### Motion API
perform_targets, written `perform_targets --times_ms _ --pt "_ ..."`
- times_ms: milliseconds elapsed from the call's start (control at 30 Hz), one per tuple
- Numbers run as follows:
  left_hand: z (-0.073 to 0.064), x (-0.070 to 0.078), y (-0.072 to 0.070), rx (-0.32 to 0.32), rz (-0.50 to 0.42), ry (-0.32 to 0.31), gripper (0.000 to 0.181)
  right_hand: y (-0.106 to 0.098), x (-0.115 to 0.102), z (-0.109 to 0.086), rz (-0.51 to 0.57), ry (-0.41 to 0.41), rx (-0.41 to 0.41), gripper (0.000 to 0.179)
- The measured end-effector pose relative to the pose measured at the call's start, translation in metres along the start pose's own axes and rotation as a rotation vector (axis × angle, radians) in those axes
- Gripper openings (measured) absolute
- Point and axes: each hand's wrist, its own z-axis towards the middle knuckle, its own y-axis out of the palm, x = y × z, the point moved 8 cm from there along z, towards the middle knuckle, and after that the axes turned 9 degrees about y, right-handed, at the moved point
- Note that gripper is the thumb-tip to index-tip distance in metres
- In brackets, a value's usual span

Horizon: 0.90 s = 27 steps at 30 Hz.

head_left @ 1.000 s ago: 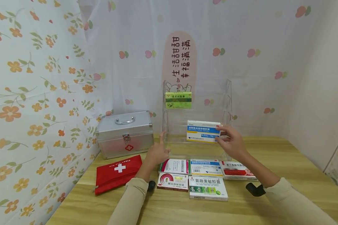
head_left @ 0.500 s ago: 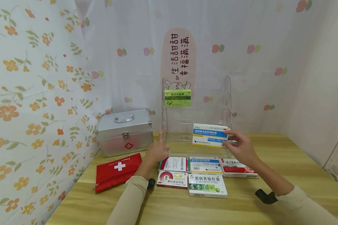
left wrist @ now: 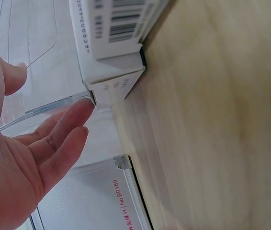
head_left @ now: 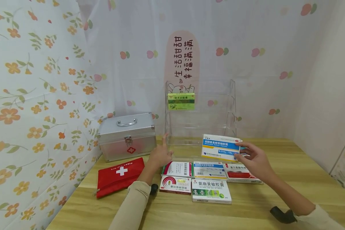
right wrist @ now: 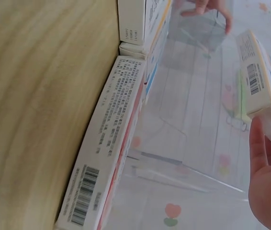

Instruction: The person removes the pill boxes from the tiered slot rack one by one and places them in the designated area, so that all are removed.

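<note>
My right hand [head_left: 254,159] pinches the right end of a white and blue medicine box [head_left: 218,148], held up in front of the clear acrylic display rack [head_left: 201,140]. The right wrist view shows thumb and fingers on the end of this box [right wrist: 257,76]. At the rack's left side, my left hand [head_left: 160,156] rests with fingers fairly straight. In the left wrist view its fingertips [left wrist: 80,112] touch the clear edge near a box corner, and the thumb stands apart. A green medicine box [head_left: 181,101] stands on an upper tier, at the left.
Several medicine boxes lie before the rack, among them a red and white one [head_left: 242,173] and a green and white one [head_left: 211,191]. A silver first-aid case [head_left: 127,140] and a red first-aid pouch [head_left: 119,175] are to the left on the wooden table [head_left: 166,214].
My right hand has carried the white and blue box rightward and downward, out toward the rack's lower right. The left hand has stayed at the rack's left side.
</note>
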Motion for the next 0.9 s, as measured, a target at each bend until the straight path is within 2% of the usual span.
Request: perform_targets --times_ms 300,567,900 --pt "0.000 -0.001 0.001 0.021 -0.028 0.021 0.087 -0.013 0.003 -0.018 0.001 0.019 -0.020 0.037" --pt "0.001 -0.001 0.001 0.016 -0.033 0.023 0.087 -0.029 0.016 -0.034 0.012 0.095 -0.051 0.034" --pt "0.000 0.000 0.001 0.019 -0.034 0.018 0.088 -0.048 0.032 -0.054 0.024 0.137 -0.108 0.034"
